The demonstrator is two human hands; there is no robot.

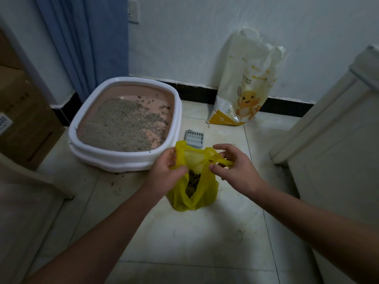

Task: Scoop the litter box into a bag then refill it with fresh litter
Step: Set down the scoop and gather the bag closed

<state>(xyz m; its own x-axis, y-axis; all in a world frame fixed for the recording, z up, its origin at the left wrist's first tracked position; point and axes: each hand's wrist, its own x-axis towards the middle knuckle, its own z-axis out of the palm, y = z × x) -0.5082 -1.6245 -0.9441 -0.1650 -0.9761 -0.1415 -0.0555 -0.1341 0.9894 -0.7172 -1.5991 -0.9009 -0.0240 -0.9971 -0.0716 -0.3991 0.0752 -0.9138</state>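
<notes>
Standing upright on the tiled floor (205,238) just in front of the litter box (125,158), the yellow bag (196,193) had its long axis vertical and its mouth facing up, dark scooped clumps showing inside. The left hand (166,171) gripped the left handle with curled fingers; the right hand (235,167) pinched the right handle, pulling it sideways. A grey scoop (194,138) lay flat just behind the bag. The litter sack (246,83) leaned against the wall, well apart.

open tile floor (205,238) near the camera; litter box (125,158) left, white cabinet (332,152) right
</notes>
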